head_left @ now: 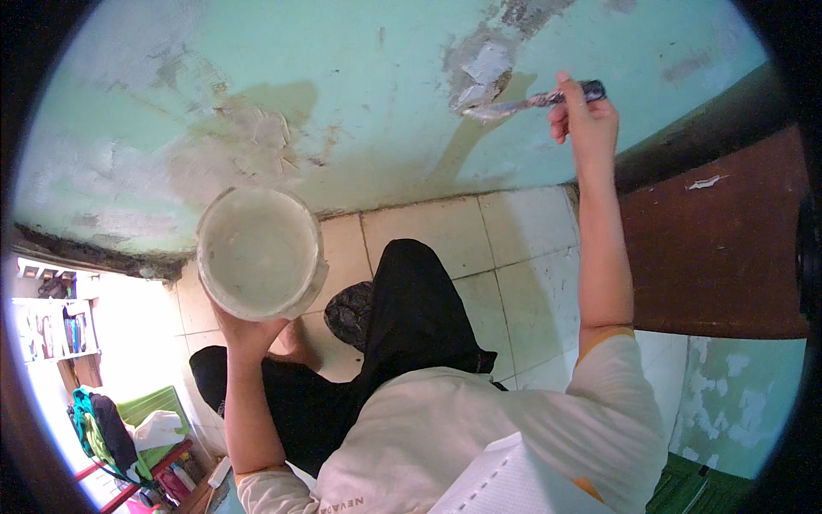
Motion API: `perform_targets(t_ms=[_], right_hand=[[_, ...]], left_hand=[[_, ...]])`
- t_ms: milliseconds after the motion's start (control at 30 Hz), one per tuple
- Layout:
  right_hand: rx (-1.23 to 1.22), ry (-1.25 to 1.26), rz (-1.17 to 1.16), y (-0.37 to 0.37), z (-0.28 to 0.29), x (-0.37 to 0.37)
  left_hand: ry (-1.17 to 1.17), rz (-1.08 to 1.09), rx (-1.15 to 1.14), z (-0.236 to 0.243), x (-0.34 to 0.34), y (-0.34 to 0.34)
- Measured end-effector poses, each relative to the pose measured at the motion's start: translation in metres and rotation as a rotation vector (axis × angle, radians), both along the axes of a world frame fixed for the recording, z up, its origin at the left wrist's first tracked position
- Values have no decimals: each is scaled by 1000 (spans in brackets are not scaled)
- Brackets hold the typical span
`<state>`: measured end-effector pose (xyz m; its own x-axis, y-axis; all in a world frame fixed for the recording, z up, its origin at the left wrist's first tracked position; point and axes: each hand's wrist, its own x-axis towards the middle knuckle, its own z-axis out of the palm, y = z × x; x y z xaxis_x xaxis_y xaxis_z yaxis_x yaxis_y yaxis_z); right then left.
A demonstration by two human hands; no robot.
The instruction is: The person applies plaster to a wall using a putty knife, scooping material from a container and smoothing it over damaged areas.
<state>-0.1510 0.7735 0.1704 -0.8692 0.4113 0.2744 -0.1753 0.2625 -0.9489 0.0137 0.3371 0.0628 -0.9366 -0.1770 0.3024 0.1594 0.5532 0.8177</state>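
Our right hand (585, 116) grips the putty knife (527, 103), blade lying leftward, tip on the far wall patch (484, 73). Our left hand (248, 330) cups the white bucket (259, 253) from below, well left.

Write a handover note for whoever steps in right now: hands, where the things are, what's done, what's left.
Left hand: holds the white bucket from below, raised, its mouth toward the camera.
Right hand: grips the putty knife, blade tip on the green wall at the chipped grey patch.
Done: a broad filled area shows on the wall above the bucket.
Left: the chipped patch by the blade is partly bare; scuffs remain farther right. Tile floor below.
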Motion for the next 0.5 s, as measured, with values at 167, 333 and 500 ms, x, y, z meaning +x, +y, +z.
perform_targets(t_ms=[167, 333, 500], right_hand=[[-66, 13, 121, -6, -19, 10], [-176, 236, 475, -40, 26, 70], [-66, 312, 805, -97, 21, 106]], left_hand=[[25, -48, 51, -7, -6, 2], [132, -141, 42, 5, -11, 15], [261, -148, -90, 2, -6, 17]])
